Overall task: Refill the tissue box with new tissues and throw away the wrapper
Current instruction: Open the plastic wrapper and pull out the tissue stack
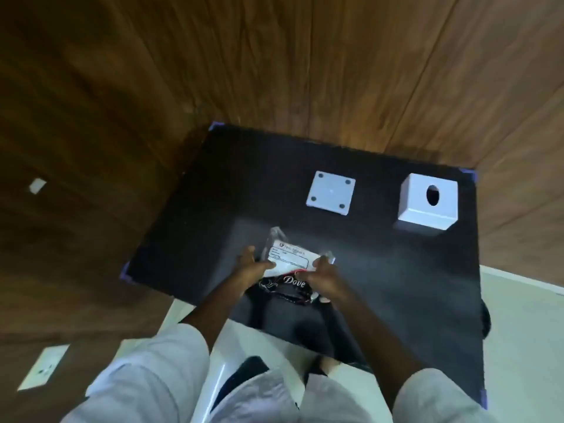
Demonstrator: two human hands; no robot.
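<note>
Wood-grain panelling (305, 65) filled the far side and the left of the view, with a white socket plate (42, 367) low on the left. Against it stood a black table (396, 285), its corners marked with purple tape. Pale floor (525, 331) showed to the right of the table and beneath its near edge.

Two white pieces sat toward the far side of the table, well apart from each other. On the right was the cube-shaped tissue box cover (427, 203), with an oval hole in its upper face. To its left lay the square base plate (331, 192), a dark pad in each corner facing up. Nothing lay between these pieces and the hands.

Near the front edge, the tissue pack (290, 261) in clear plastic wrapping carried a white printed label and a dark band reading "Dove". The left hand (253, 267) gripped its left end with thumb and fingers closed on the wrapper; the right hand (326, 277) clamped the right end likewise. Whether the pack rested on the table or was lifted just off it could not be told. Light sleeves (171, 361) covered the upper arms.
</note>
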